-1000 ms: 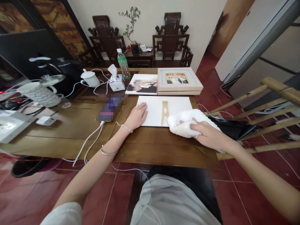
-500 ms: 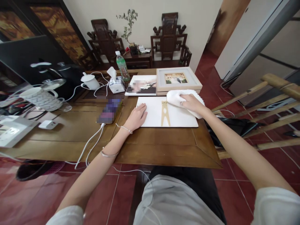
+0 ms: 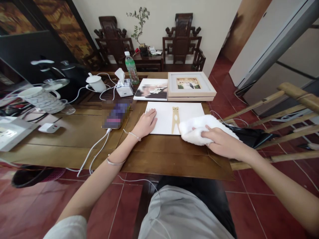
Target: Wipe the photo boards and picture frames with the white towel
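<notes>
A white board (image 3: pixel 164 118) with a small gold stand piece (image 3: pixel 174 119) on it lies flat on the wooden table (image 3: pixel 159 156). My left hand (image 3: pixel 146 123) rests flat on the board's left edge, fingers stretched out. My right hand (image 3: pixel 220 142) presses down on a folded white cloth (image 3: pixel 196 128) at the board's near right corner, fingers curled over it.
Behind the board lie a framed picture (image 3: pixel 189 84) and a photo print (image 3: pixel 152 90). A phone (image 3: pixel 116 114) on a white cable, a tissue box (image 3: pixel 124 87), a green bottle (image 3: pixel 131 69), cups and a power strip sit to the left. A bamboo chair (image 3: pixel 281 126) stands right.
My right hand drew the cloth from the board's far right corner back to its near right corner. My left hand stayed in place.
</notes>
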The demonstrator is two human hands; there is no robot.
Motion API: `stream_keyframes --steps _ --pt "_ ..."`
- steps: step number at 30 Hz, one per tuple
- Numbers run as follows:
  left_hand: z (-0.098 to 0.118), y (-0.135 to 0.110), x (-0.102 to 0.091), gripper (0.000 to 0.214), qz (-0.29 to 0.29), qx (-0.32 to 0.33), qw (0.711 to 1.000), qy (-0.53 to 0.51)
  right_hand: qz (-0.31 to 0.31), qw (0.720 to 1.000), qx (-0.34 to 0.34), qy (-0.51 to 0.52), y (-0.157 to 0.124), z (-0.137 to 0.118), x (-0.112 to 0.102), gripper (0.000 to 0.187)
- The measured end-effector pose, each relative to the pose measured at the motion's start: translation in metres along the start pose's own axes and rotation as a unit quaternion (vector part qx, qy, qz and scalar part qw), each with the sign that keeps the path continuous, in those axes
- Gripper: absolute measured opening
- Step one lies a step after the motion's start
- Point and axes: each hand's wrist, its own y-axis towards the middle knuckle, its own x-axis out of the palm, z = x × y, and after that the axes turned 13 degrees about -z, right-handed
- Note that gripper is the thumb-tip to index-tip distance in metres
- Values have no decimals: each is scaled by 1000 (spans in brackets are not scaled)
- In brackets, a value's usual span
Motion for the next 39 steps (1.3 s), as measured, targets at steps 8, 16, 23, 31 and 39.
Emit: stream_keyframes --steps 8,16,23,31,39 --pt "0 0 0 42 0 -5 1000 -3 5 997 12 74 21 21 -13 30" --pt "-1 -1 0 43 -2 -7 1000 -16 157 962 58 214 120 39 -24 41" --pt "-2 -1 0 43 5 2 1000 -18 82 992 32 91 147 -13 -23 49" --pt "1 0 -1 40 8 2 1000 -24 -4 997 -43 67 74 -65 5 48" --pt "-1 0 0 41 1 -3 1000 -23 -30 993 -94 60 55 -72 3 42"
